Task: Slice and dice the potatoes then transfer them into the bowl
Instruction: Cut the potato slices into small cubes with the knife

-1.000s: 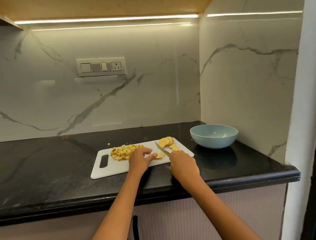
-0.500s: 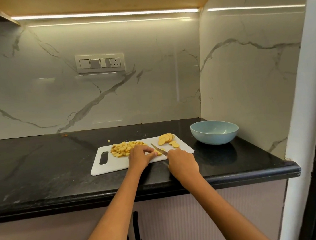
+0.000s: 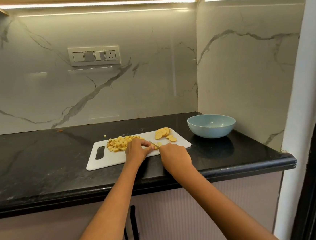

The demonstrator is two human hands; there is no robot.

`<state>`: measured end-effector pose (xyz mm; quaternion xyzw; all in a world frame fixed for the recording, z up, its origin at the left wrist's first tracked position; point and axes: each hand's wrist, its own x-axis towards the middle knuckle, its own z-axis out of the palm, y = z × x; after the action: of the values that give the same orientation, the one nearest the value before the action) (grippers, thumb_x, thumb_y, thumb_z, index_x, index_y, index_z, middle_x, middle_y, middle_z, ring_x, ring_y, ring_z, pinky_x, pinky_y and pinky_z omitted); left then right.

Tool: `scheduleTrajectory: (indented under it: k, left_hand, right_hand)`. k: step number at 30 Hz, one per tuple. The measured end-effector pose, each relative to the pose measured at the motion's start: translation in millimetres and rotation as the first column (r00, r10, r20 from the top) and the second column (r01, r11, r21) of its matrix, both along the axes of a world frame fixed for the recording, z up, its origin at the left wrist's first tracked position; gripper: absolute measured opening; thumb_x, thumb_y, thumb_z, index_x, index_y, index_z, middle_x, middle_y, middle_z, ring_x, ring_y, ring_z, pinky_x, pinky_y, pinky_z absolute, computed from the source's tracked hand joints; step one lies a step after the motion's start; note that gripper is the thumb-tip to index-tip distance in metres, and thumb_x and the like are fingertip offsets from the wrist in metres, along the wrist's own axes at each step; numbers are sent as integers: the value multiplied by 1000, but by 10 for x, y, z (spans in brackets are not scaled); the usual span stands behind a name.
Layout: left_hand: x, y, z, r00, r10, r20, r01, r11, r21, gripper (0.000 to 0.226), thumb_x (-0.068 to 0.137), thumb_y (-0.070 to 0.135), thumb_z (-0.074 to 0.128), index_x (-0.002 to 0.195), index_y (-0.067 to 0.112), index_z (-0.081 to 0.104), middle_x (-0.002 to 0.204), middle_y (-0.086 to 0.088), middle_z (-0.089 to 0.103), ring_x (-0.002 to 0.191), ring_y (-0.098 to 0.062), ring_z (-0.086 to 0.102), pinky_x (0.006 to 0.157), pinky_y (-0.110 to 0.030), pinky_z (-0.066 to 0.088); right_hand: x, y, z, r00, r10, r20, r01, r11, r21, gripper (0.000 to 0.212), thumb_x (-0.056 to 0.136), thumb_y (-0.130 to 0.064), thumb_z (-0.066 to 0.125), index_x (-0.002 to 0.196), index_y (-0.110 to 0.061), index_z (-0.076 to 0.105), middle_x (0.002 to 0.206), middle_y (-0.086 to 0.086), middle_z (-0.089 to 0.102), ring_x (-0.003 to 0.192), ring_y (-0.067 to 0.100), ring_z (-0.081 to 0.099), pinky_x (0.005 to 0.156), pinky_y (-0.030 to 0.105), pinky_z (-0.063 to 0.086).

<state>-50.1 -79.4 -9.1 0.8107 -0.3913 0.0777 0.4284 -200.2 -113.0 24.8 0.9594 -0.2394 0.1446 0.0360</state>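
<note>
While the left hand [image 3: 136,149] curled its fingertips [image 3: 149,144] onto a few slices [image 3: 157,145] mid-board, the right hand [image 3: 175,154] was wrapped round the knife [image 3: 154,143], blade low beside those fingers. Judged: dicing step; knuckles should lead the blade, tips tucked back, short strokes. Diced pile [image 3: 120,143] lay left on the white cutting board [image 3: 107,161], uncut slices [image 3: 165,133] at the far right corner, blue bowl [image 3: 211,126] nearby on the counter, nothing visible in it.
</note>
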Motion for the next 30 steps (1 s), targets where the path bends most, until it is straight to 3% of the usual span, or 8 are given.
scheduleTrajectory:
  k: [6,14,21,30]
  left_hand:
    - [5,17,3,1000,-3,-10,3,1000,10,16,79,21,72,92,12,75,100,-4,71,99,-17,62,84,-35,49]
    - [1,10,23,997,55,-54,-59,995,-83,20,84,7,64,103,3,70,109,-11,68,106,-22,59,91,-28,43]
    - [-24,17,20,995,72,-71,-79,990,-114,13,78,8,71,91,4,73,96,-10,71,81,-10,55,74,-21,39]
    - [-10,17,33,999,26,-45,-29,998,-57,13,79,11,71,91,5,74,94,-9,72,83,-11,58,72,-21,38]
  right_hand:
    - [-25,-5,-12,1000,-11,-5,11,999,-35,27,99,-8,37,121,-6,53,119,12,57,104,24,59,81,30,45]
    - [-38,-61,-39,994,-76,79,67,992,106,24,99,-12,42,119,-7,53,115,11,59,99,22,60,79,29,46]
    - [-3,-26,-42,997,-57,59,49,990,129,26,99,-14,42,123,-7,50,116,11,58,100,22,60,79,29,45]
    - [23,-41,-7,998,-37,50,31,993,112,26,98,-11,41,122,-7,51,118,12,57,103,24,59,79,29,44]
